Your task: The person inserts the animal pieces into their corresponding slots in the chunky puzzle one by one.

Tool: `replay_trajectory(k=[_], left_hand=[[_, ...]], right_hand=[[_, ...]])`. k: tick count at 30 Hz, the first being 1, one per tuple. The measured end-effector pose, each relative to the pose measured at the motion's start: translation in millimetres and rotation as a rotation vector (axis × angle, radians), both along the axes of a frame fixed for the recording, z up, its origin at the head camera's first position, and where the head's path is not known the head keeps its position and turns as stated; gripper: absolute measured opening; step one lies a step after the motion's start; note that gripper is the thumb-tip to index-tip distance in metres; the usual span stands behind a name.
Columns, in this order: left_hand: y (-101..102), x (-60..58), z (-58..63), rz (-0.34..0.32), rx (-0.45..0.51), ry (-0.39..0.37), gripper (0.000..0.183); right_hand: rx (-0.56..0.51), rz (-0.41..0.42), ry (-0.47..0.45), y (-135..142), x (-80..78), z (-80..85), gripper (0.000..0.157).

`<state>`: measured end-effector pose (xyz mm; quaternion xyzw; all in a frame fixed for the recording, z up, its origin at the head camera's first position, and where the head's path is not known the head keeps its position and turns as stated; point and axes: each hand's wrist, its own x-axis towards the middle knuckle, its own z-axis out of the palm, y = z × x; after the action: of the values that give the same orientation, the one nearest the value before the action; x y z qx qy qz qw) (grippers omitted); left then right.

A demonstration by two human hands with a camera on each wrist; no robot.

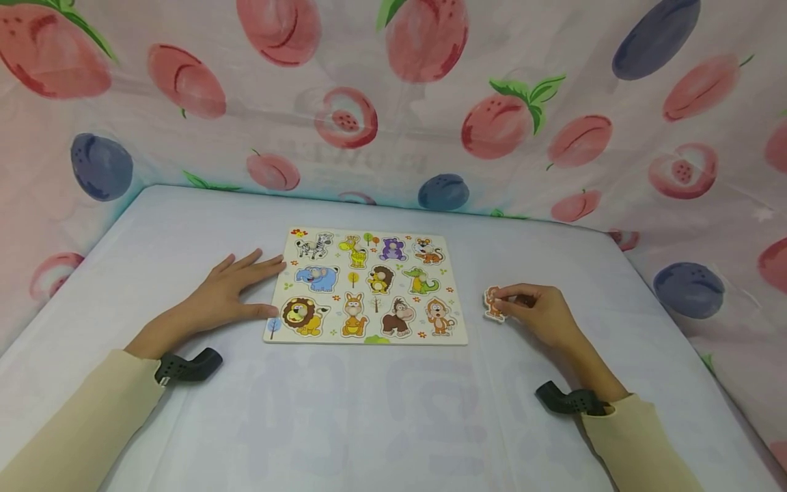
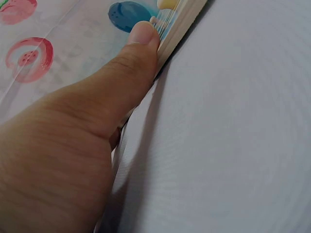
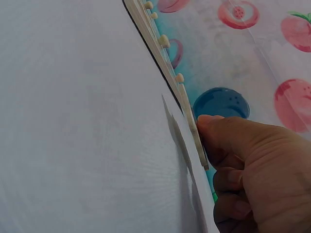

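Observation:
A wooden animal peg puzzle board (image 1: 396,335) lies flat on the table. It shows animals in rows, among them a lion (image 1: 301,316), an elephant (image 1: 318,278) and a monkey (image 1: 439,316) at the lower right. My left hand (image 1: 224,294), fingers spread, rests at the board's left edge, with the thumb (image 2: 141,41) against the edge. To the right of the board, my right hand (image 1: 541,311) pinches a small orange-brown monkey puzzle piece (image 1: 491,309) between thumb and fingers. In the right wrist view this piece (image 3: 194,133) appears edge-on, clear of the table.
A white cloth covers the table (image 1: 344,417). Behind and beside it hangs a fruit-print curtain (image 1: 393,109). Small knobs (image 3: 164,41) stand up from the board. Each wrist wears a black band, the left one (image 1: 187,367) and the right one (image 1: 568,400).

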<state>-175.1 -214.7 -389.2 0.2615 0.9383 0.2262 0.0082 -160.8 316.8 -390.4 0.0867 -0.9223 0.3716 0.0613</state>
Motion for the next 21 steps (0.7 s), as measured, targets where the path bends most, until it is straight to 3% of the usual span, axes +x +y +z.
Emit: replay_trajectory(k=[9, 21], left_hand=[[-1.0, -0.6, -1.2, 0.0, -0.003, 0.003, 0.086], [1.0, -0.7, -1.1, 0.003, 0.0, 0.0, 0.087]], right_hand=[[-0.059, 0.066, 0.032, -8.2, 0.3, 7.1, 0.019], [-0.04, 0.12, 0.01, -26.2, 6.3, 20.1, 0.019]])
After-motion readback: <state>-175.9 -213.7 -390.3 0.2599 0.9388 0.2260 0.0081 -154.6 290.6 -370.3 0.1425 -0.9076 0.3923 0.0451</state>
